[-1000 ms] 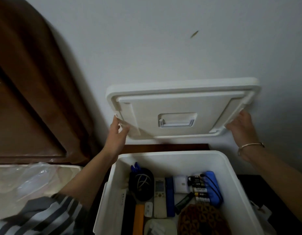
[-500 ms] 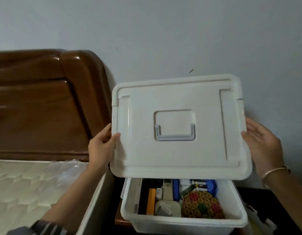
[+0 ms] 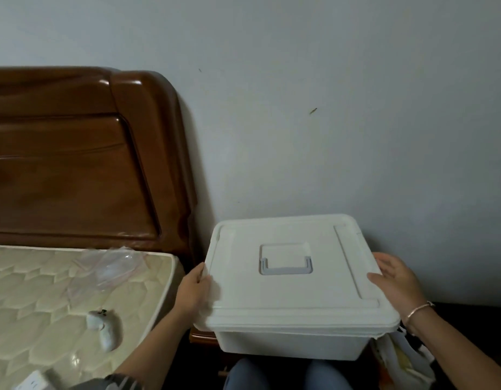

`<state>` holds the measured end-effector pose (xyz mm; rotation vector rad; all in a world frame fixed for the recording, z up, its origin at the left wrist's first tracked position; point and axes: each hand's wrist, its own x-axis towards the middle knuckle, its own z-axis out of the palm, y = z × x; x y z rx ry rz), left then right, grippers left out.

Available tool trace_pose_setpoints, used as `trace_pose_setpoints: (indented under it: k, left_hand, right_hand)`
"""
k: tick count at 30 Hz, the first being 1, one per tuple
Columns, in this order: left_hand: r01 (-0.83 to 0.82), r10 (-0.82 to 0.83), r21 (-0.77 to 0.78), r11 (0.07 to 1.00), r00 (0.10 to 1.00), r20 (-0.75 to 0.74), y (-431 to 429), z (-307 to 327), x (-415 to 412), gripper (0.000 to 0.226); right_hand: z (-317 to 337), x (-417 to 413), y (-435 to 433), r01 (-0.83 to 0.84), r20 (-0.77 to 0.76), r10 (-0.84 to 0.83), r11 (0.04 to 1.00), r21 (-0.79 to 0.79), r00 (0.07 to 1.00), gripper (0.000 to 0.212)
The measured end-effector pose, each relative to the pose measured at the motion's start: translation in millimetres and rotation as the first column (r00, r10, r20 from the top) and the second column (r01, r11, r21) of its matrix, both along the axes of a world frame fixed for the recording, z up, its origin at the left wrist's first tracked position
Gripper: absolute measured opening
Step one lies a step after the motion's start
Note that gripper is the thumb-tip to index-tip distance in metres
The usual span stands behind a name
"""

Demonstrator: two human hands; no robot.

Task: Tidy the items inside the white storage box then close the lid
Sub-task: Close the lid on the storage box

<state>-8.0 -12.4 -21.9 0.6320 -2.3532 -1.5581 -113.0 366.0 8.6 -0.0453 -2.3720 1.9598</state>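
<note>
The white storage box stands in front of me against the wall. Its white lid lies flat on top and covers the whole opening, with a grey handle folded into the recess at its middle. My left hand grips the lid's left edge. My right hand, with a bracelet on the wrist, presses on the lid's right edge. The items inside the box are hidden.
A bare quilted mattress lies at the left with a clear plastic bag, a small white object and a white power strip on it. A brown wooden headboard stands behind. A white bag sits right of the box.
The lid was held up against the wall, then tilted over the open box; now it rests flat on the box and hides the contents. Both hands came down with it.
</note>
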Motion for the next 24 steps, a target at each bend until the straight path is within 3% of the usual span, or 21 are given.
trace_pose_setpoints:
  k: [5,16,20,24]
  left_hand:
    - [-0.030,0.038,-0.081,0.996,0.994,0.105,0.5,-22.2,-16.0,0.016]
    - [-0.044,0.063,-0.125,0.991,0.986,0.154,1.2,-34.0,-39.7,0.026]
    - [-0.073,0.094,-0.111,0.991,0.976,0.195,1.9,-36.0,-37.5,0.044]
    - [-0.070,0.088,-0.096,0.993,0.978,0.190,-2.1,-43.1,-36.4,0.046]
  right_hand:
    - [-19.8,-15.5,-5.2,0.029,0.059,-0.035,0.995,0.097,0.998,0.045]
    - [-52.0,-35.3,-5.0,0.036,0.115,-0.071,0.959,0.283,0.991,0.044]
    - [-59.6,-35.7,-3.2,0.013,0.089,-0.055,0.908,0.420,0.995,0.042]
    - [-63.8,-44.0,-5.3,-0.020,0.083,-0.041,0.784,0.620,0.996,0.037]
